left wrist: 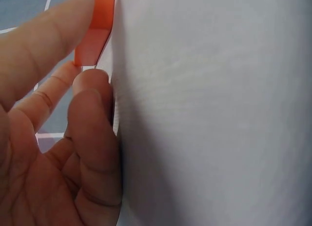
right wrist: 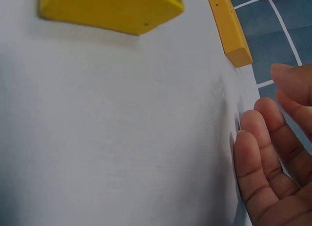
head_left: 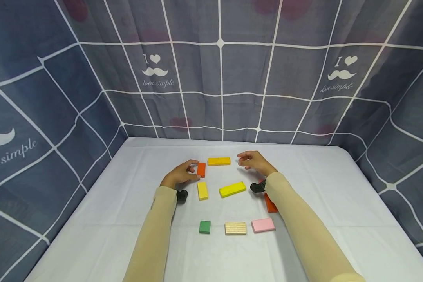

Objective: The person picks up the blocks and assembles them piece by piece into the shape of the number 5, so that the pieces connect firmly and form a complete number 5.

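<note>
My left hand [head_left: 181,173] pinches an orange-red block [head_left: 201,170] by its near and far ends, thumb at the near end. In the left wrist view this orange-red block [left wrist: 101,26] shows at the top, by the thumb; the other fingers curve loosely on the white cloth. Just right of it in the head view lies an amber block [head_left: 219,161]. My right hand [head_left: 256,162] rests beyond that block's right end with loosely bent fingers and nothing in them. Its nearest thing in the right wrist view is the amber block [right wrist: 230,30].
A small yellow block [head_left: 202,190] and a longer bright yellow block [head_left: 232,189] lie nearer. A green block [head_left: 205,227], a ridged wooden block [head_left: 235,228] and a pink block [head_left: 263,225] form a front row. The right sleeve partly covers a red block [head_left: 270,204].
</note>
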{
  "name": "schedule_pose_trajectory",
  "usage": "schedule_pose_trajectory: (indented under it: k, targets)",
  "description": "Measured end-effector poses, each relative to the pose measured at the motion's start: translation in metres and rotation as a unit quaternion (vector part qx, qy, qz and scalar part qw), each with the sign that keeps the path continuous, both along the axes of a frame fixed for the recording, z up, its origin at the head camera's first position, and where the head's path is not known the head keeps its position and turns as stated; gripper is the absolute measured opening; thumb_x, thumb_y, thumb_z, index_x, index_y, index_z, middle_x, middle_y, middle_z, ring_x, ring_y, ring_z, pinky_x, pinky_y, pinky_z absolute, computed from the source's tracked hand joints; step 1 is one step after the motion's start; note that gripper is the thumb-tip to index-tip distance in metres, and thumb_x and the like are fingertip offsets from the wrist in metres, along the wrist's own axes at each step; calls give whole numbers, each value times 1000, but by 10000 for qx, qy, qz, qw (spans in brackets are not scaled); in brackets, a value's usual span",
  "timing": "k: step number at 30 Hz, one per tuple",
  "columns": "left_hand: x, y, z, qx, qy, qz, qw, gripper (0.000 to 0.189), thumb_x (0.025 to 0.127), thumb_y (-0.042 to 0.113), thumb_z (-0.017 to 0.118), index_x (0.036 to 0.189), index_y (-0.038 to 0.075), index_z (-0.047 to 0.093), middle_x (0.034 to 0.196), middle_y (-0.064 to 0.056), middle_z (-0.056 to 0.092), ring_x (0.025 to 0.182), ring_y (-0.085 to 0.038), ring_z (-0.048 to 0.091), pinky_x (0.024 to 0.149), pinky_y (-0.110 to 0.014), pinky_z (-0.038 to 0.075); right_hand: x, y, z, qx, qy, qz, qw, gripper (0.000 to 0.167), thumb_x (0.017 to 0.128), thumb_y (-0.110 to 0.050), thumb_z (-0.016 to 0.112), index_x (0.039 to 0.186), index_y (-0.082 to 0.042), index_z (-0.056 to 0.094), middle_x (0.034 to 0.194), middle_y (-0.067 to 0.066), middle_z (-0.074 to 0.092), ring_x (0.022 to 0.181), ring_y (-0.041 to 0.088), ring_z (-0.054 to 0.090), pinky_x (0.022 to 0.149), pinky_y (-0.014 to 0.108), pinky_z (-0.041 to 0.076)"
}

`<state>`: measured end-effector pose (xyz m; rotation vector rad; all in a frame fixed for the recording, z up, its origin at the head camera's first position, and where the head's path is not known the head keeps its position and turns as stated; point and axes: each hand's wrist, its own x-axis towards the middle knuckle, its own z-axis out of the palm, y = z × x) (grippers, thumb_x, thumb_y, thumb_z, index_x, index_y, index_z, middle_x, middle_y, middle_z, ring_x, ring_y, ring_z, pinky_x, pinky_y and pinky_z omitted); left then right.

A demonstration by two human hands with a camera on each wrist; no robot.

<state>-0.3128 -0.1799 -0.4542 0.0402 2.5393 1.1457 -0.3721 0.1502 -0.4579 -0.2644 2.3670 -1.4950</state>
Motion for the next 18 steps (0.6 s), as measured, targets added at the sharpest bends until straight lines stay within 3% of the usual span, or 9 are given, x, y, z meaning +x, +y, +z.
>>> schedule_pose_trajectory:
  k: [9, 18]
  targets:
    - [0, 1, -2, -38, -4, 80, 10000, 68, 101, 21, 80, 162, 17, 49, 135, -15, 58, 112, -28, 55, 94, -34, 49, -4, -6, 1, 24, 68, -30, 10000, 45, 103, -6, 73, 145, 6, 62, 135, 22, 67, 112, 24, 64, 87, 25, 57]
    - [-4, 2, -7, -65, -96, 296, 9995, 68, 100, 21, 81, 161, 21, 51, 133, -12, 59, 118, -30, 53, 102, -40, 47, -6, -14, 4, 161, 377, 158, 9990, 41, 100, -4, 74, 139, 7, 66, 125, 21, 71, 106, 24, 65, 83, 27, 55]
